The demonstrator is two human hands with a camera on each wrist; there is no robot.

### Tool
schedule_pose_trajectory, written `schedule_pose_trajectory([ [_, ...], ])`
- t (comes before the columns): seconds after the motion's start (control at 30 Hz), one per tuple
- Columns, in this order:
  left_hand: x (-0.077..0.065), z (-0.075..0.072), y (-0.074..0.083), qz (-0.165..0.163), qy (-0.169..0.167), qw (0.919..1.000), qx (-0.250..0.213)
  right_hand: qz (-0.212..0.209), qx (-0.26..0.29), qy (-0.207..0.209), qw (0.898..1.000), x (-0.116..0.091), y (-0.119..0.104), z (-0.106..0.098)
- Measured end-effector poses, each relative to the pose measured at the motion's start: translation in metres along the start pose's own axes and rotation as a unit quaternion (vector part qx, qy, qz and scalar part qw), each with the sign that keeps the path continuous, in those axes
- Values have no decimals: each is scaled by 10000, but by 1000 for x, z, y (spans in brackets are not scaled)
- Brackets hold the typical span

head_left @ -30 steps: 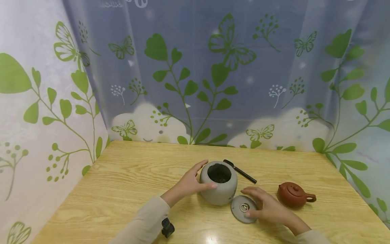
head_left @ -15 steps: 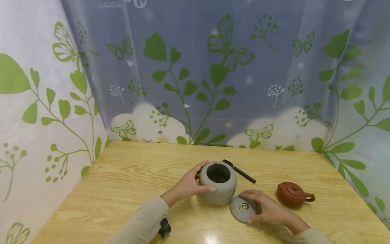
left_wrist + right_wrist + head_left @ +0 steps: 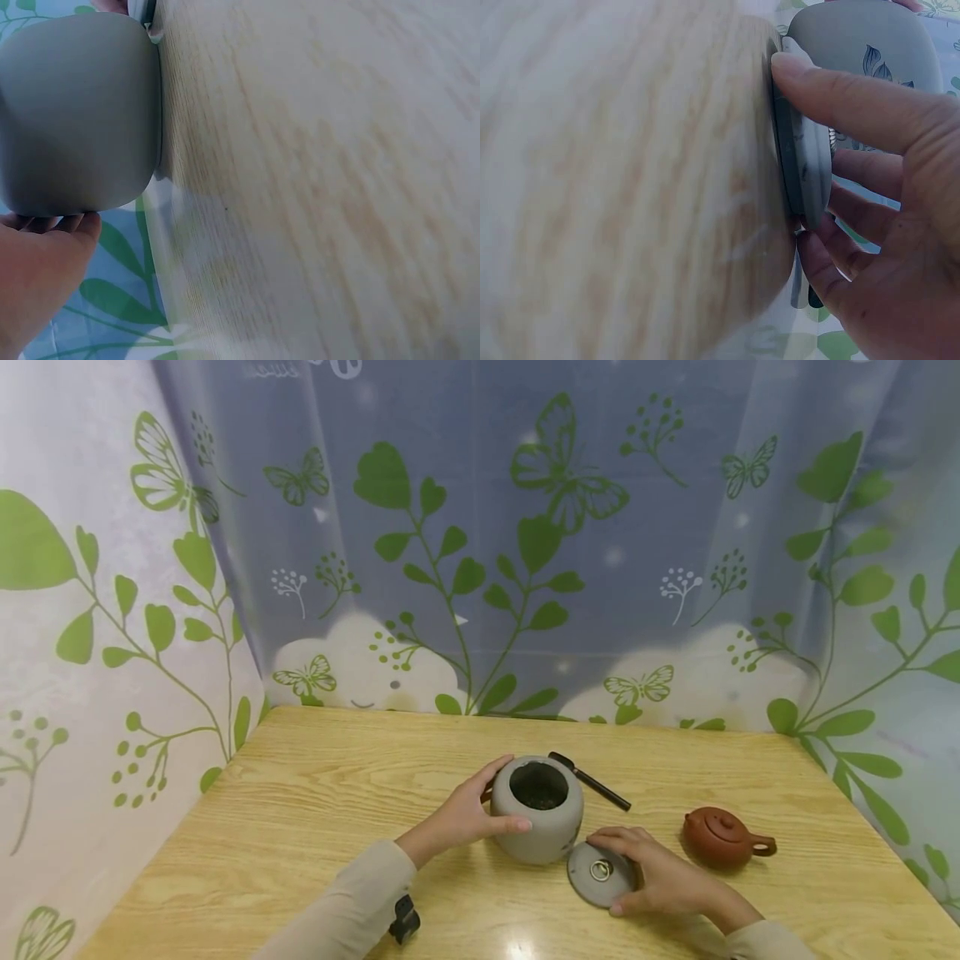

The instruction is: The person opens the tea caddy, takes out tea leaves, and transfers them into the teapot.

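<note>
A round grey jar (image 3: 551,839) stands uncovered on the table, dark loose contents low inside it. My left hand (image 3: 465,814) holds it from the left, thumb across the front and fingers round the far side. In the left wrist view, fingertips of the left hand (image 3: 52,255) lie against the jar wall (image 3: 79,112). Right of the jar is its flat grey lid (image 3: 587,887), with a metal ring on top. My right hand (image 3: 667,877) grips the lid by its rim. The right wrist view shows the thumb and fingers on opposite edges of the lid (image 3: 814,150), close over the table.
Behind the jar lies a dark slim tool (image 3: 600,787) with a wider head. A reddish-brown teapot (image 3: 716,842) sits to the right of my right hand, handle pointing right. The wooden table (image 3: 360,752) ends at a patterned curtain (image 3: 480,568).
My right hand has closed in on the lid, its fingers and thumb now at the rim. The left hand and jar have stayed about where they were.
</note>
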State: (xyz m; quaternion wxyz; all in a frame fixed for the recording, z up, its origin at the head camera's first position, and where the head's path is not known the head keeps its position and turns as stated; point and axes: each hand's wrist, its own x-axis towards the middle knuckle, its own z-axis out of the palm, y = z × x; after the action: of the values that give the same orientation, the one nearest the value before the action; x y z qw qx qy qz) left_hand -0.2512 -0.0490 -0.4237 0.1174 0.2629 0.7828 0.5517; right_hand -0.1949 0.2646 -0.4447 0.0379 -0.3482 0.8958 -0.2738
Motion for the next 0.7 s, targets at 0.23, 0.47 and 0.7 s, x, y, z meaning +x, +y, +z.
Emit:
schedule_pose_trajectory([
  [0.23, 1, 0, -2, 2, 2, 10000, 44, 224, 143, 14, 9996, -1, 1, 0],
  [0.47, 1, 0, -5, 15, -35, 10000, 11, 142, 241, 90, 9996, -3, 4, -2],
  [0.7, 1, 0, -5, -3, 0, 10000, 2, 322, 286, 52, 9991, -6, 0, -13],
])
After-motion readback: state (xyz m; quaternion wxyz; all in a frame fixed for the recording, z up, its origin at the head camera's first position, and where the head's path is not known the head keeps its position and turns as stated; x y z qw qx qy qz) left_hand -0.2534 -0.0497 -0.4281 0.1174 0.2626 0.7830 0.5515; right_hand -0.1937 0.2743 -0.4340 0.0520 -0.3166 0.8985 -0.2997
